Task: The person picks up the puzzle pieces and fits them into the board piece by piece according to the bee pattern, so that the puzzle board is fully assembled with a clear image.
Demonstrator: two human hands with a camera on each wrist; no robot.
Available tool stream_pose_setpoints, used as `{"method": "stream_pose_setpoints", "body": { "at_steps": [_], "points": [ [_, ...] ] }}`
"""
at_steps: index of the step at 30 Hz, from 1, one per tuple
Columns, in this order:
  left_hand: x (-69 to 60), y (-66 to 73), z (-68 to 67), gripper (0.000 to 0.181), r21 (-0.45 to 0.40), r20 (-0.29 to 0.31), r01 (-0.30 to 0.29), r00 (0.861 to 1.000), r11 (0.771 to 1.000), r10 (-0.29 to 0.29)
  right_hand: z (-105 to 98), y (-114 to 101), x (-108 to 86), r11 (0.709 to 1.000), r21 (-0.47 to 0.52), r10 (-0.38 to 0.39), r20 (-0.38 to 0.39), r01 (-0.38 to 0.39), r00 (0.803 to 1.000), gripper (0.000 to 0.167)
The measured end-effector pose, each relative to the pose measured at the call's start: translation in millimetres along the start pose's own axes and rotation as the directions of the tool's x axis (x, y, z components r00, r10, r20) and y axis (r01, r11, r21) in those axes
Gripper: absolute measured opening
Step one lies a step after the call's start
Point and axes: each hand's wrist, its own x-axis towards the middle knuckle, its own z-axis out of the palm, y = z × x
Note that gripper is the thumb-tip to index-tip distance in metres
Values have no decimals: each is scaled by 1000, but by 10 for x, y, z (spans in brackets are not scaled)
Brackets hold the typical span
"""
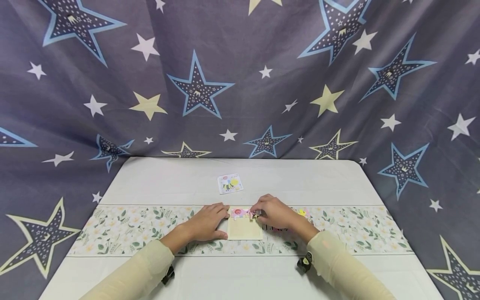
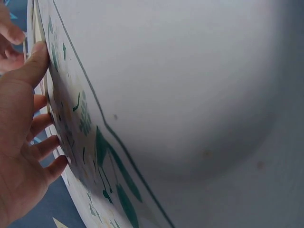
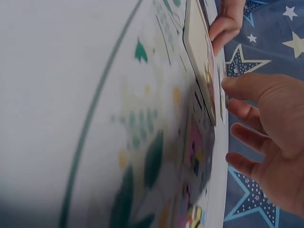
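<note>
A square cream puzzle board (image 1: 245, 230) lies on the table's floral band, with pink picture pieces (image 1: 238, 213) along its far edge. My left hand (image 1: 207, 223) rests against the board's left side, its thumb near the lower left corner and its fingers fairly straight. At the upper right corner my right hand (image 1: 275, 214) pinches a small puzzle piece (image 1: 256, 216) with dark and yellow print, mostly covered by the fingers. In the right wrist view, the thumb and fingers (image 3: 247, 88) bend over the board's far side (image 3: 199, 52).
Beyond the board lies a square picture card (image 1: 230, 183) with a bee on it. Loose colourful pieces (image 1: 302, 213) lie to the right, partly behind my right forearm. The white table (image 1: 232, 275) ends at a star-patterned curtain (image 1: 240, 83).
</note>
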Motion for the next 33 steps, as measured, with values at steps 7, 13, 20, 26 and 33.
{"method": "stream_pose_setpoints", "body": {
  "at_steps": [7,13,20,26,33],
  "points": [
    [0,-6,4,68,2,1,3,1000,1000,-3,81,-115,101,999,-8,-34,12,34,999,26],
    [0,-10,8,69,8,2,1,1000,1000,-1,123,-202,170,998,-14,-62,14,63,998,29],
    [-2,-12,13,68,10,-5,2,1000,1000,-2,159,-310,251,995,-25,-96,19,96,995,28],
    [-5,-13,16,68,4,-1,0,1000,1000,0,209,-383,319,994,-52,-96,45,99,994,27],
    [-7,-1,1,69,1,0,-3,1000,1000,3,246,-422,352,993,-66,-95,49,98,994,26]
  ]
}}
